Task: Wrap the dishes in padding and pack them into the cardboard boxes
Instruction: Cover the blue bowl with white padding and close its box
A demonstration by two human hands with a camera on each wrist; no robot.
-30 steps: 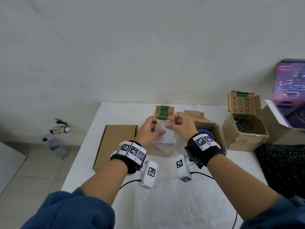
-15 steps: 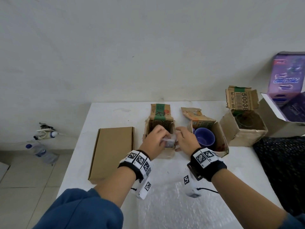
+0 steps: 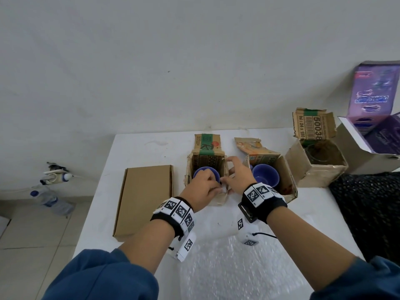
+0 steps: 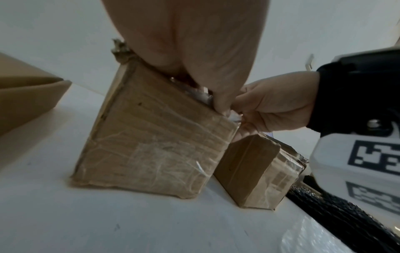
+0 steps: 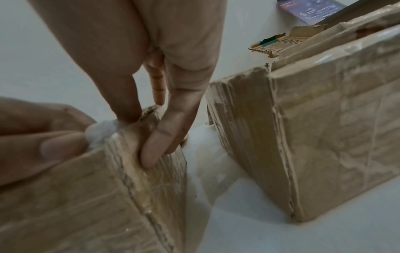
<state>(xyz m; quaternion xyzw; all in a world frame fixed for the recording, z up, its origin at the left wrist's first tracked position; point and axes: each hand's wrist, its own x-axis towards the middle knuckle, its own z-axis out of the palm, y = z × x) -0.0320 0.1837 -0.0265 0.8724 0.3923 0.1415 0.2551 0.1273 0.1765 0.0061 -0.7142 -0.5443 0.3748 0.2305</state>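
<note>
A white bench (image 3: 147, 148) stands against a pale wall. Directly on it lie a flat closed cardboard box (image 3: 144, 200) at the left, three small open cardboard boxes in a row along the middle (image 3: 216, 201) (image 3: 289, 180) (image 3: 320, 176), a sheet of bubble wrap (image 3: 238, 271) at the near edge, and a dark woven cloth (image 3: 368, 208) at the right.

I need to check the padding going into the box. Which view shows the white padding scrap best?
The right wrist view: the padding scrap sits large at the box rim between both hands. The left wrist view shows a sliver; the head view only a speck.
</note>
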